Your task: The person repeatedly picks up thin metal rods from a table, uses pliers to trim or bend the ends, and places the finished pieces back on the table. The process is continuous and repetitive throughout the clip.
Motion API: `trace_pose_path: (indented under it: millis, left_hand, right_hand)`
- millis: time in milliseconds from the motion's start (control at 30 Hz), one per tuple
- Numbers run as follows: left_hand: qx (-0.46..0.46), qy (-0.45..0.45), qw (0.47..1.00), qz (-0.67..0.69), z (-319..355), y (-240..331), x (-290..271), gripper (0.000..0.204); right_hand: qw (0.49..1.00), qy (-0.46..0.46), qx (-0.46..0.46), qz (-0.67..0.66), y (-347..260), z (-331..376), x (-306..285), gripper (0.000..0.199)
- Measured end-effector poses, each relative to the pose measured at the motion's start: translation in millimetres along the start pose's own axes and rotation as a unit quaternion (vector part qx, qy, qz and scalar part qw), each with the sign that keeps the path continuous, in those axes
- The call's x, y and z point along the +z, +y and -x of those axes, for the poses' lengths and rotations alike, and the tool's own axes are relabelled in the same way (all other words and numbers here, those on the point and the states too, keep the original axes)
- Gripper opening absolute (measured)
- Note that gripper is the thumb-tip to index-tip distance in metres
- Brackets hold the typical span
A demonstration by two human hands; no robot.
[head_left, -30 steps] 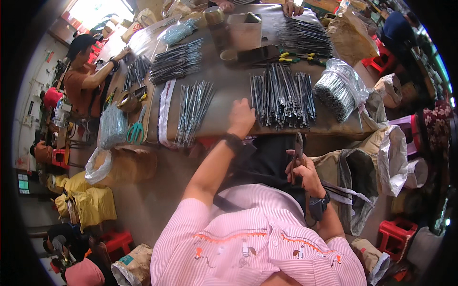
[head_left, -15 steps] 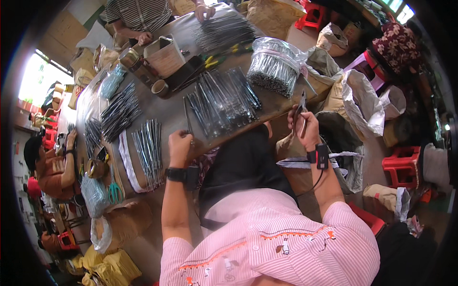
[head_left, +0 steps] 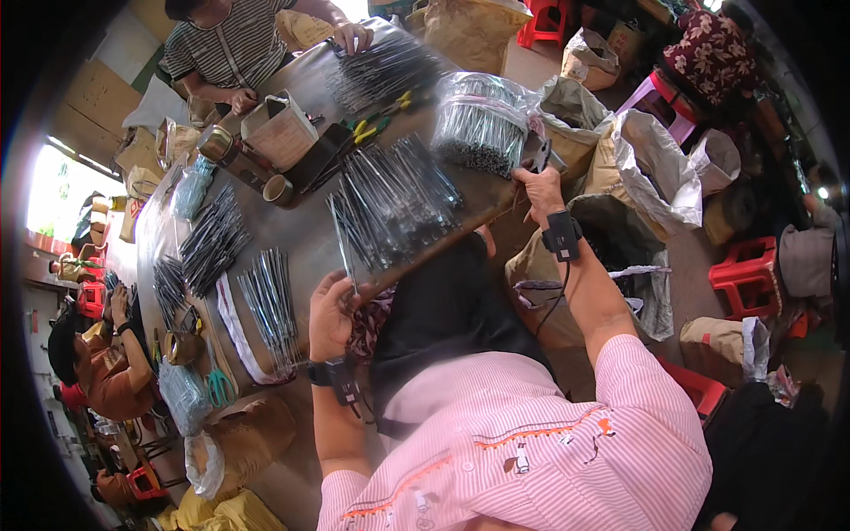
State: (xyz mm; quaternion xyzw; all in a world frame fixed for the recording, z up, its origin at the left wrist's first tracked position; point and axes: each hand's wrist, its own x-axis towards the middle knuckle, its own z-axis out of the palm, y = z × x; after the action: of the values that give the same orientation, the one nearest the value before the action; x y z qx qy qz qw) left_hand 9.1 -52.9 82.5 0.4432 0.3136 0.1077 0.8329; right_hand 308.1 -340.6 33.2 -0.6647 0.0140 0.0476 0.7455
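My left hand (head_left: 331, 311) is closed at the table's front edge, its thumb and fingers pinching the lower end of a thin metal rod (head_left: 343, 241). That rod points away from me beside a spread pile of similar thin metal rods (head_left: 397, 199). My right hand (head_left: 538, 191) is closed around a pair of dark-jawed pliers (head_left: 542, 157), whose handles are mostly hidden by my fingers. The pliers are beside a thick bundle of metal rods (head_left: 482, 142) partly wrapped in clear plastic at the table's right edge.
Left of my pile lie more rod groups (head_left: 270, 296) and a white strip (head_left: 237, 327). Farther back are yellow-handled pliers (head_left: 379, 124), a box (head_left: 279, 133), a thermos (head_left: 220, 146) and a cup (head_left: 277, 189). Across the table, a person in a striped top (head_left: 226, 53) handles rods. Open sacks (head_left: 651, 168) stand right.
My right hand has carried the pliers forward and left, closer to the wrapped bundle. My left hand has dropped slightly and turned, still pinching the rod. The whole view has shifted slightly.
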Motion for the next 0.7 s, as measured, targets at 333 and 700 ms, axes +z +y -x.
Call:
trace_pose_path:
  millis: [333, 700]
  left_hand:
    - [-0.014, 0.056, 0.998, 0.02, 29.8, -3.0, -26.3, 0.023]
    - [-0.018, -0.006, 1.0, -0.004, 35.1, -4.1, -1.0, 0.023]
  right_hand:
    - [0.976, -0.062, 0.109, -0.179, 3.9, 9.8, -42.7, 0.019]
    - [0.999, 0.029, 0.024, -0.005, -1.3, -3.2, -11.1, 0.007]
